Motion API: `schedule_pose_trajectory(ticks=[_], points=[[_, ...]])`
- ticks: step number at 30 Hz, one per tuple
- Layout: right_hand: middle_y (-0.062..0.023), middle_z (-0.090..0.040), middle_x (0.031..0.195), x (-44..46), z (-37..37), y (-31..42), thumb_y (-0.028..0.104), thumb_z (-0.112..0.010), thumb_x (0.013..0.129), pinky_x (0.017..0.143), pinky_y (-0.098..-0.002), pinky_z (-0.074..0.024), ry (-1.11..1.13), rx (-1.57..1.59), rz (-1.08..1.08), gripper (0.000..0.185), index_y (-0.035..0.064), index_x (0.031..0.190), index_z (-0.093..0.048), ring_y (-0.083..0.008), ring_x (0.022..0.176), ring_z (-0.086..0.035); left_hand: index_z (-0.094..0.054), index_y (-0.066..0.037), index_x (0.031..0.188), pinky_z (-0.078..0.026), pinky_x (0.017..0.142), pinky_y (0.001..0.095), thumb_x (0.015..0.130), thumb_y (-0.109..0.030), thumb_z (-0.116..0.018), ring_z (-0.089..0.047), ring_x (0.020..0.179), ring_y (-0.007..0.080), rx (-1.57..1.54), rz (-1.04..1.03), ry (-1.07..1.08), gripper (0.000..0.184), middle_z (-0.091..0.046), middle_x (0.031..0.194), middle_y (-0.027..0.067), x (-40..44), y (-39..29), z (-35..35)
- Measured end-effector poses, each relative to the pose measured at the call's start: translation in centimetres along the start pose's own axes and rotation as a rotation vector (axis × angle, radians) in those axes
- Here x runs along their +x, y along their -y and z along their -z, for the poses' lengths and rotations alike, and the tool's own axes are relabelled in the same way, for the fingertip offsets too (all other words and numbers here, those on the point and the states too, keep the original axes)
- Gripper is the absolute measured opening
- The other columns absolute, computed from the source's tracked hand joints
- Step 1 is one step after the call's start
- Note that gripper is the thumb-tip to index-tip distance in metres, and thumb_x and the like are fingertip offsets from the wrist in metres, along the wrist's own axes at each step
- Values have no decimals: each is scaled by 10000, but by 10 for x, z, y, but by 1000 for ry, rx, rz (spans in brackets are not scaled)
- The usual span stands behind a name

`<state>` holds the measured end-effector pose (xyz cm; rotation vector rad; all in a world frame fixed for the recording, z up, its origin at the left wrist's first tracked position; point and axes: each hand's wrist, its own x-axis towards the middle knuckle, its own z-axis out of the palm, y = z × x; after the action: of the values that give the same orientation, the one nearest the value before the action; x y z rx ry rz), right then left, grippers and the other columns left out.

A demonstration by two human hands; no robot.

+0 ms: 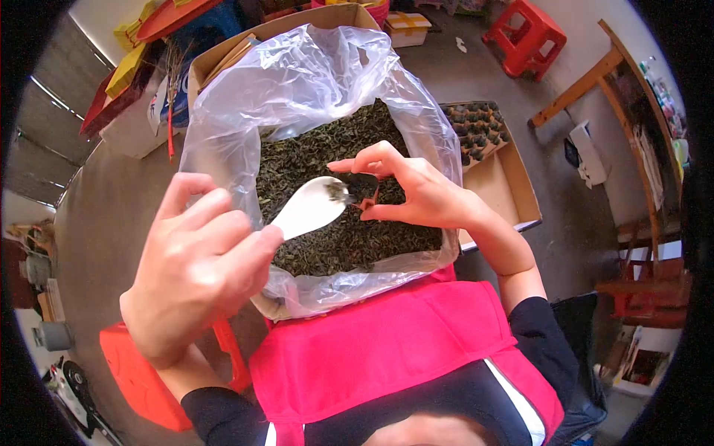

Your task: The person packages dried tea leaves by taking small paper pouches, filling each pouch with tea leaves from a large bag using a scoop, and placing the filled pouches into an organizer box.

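My left hand (pixel 204 260) pinches the handle end of a white spoon (pixel 309 210). A little dark leaf material lies at the spoon's tip. Touching or nearly touching that tip is a small dark, open item with reddish-brown edges (pixel 366 192), held between the thumb and fingers of my right hand (pixel 413 186). Both hands are over a box lined with clear plastic (pixel 297 74), which holds loose dark green dried leaves (pixel 335 249).
An open carton (pixel 500 186) with rows of small dark pieces (pixel 476 130) stands right of the box. A red stool (pixel 524 37) is at the upper right, a wooden frame (pixel 621 89) at the right. An orange-red plastic seat (pixel 141 372) is at the lower left.
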<state>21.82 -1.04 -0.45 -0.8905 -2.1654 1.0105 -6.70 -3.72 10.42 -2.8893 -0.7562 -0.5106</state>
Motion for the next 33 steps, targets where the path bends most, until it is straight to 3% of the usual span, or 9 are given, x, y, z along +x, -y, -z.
schedule_pose_trajectory(ticks=[5, 8, 14, 23, 26, 30, 33], points=[[-91, -592, 1420, 0, -2, -4, 41, -817, 785, 1049, -420, -484, -39, 12, 78, 626, 85, 1282, -438, -271, 1255, -595, -685, -56, 855, -477, 832, 402, 632, -68, -720, -525, 662, 200, 141, -48, 48, 226, -442, 626, 13, 7, -7, -4], [-100, -578, 1421, 1, 0, 3, 58, -838, 759, 1023, -391, -499, -39, 60, -86, 635, 65, 1291, -493, -258, 1220, -613, -666, -19, 803, -483, 846, 399, 670, -94, -690, -574, 713, 190, 151, -38, 84, 154, -489, 649, 18, 9, -12, 3], [-116, -603, 1346, 2, -3, -14, 133, -856, 748, 952, -356, -525, -28, -123, 102, 556, 22, 1217, -579, -240, 1101, -655, -666, -3, 773, -478, 868, 410, 655, -83, -681, -572, 707, 187, 162, -69, 60, 144, -496, 638, 18, 10, -16, -2], [-122, -654, 1145, 0, 1, -6, 182, -861, 763, 914, -380, -539, 66, -79, -88, 567, 39, 1211, -546, -274, 1056, -661, -700, 27, 812, -474, 863, 413, 663, -48, -686, -585, 716, 178, 267, -65, 31, 167, -550, 655, 16, 11, -28, 3], [-104, -657, 1119, -2, -1, -15, 193, -875, 749, 873, -379, -545, 71, -57, -48, 588, 56, 1208, -534, -251, 1059, -665, -714, 13, 841, -472, 838, 417, 651, -43, -697, -568, 682, 185, 251, -14, -21, 199, -535, 648, 12, 7, -28, 5], [-70, -655, 1101, -5, 5, 4, 209, -910, 712, 828, -331, -534, -132, -19, -88, 616, 78, 1189, -543, -176, 1052, -656, -731, 0, 881, -469, 811, 432, 603, -52, -706, -542, 652, 199, 299, -2, -89, 283, -510, 644, 14, 1, -20, 5], [-46, -661, 1079, -5, 10, 10, 165, -915, 702, 838, -328, -538, -97, 55, -133, 609, 86, 1184, -552, -166, 1040, -658, -734, -22, 919, -466, 814, 435, 592, -44, -726, -520, 645, 212, 300, 27, -98, 328, -482, 639, 21, -2, -16, 1]])
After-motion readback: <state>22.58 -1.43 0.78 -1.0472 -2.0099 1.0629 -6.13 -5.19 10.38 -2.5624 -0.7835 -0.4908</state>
